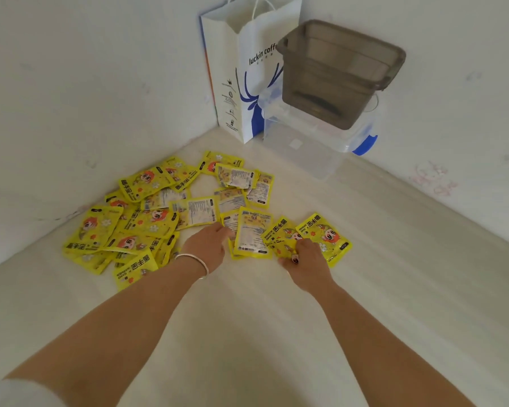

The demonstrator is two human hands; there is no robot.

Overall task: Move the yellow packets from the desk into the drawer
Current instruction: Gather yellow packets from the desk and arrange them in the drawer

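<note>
Several yellow packets (147,218) lie scattered and overlapping on the pale desk (247,318), spread from the left wall towards the middle. My left hand (207,245), with a silver bangle on the wrist, reaches to a packet lying back side up (252,233) and pinches its left edge. My right hand (306,261) grips the near corner of a packet (282,235) at the right end of the spread; another packet (328,237) lies just right of it. No drawer is in view.
In the back corner stands a white paper bag with blue print (241,74). To its right a smoky grey plastic box (335,71) sits on a clear lidded container with blue clips (309,142). White walls close in the desk at the left and back.
</note>
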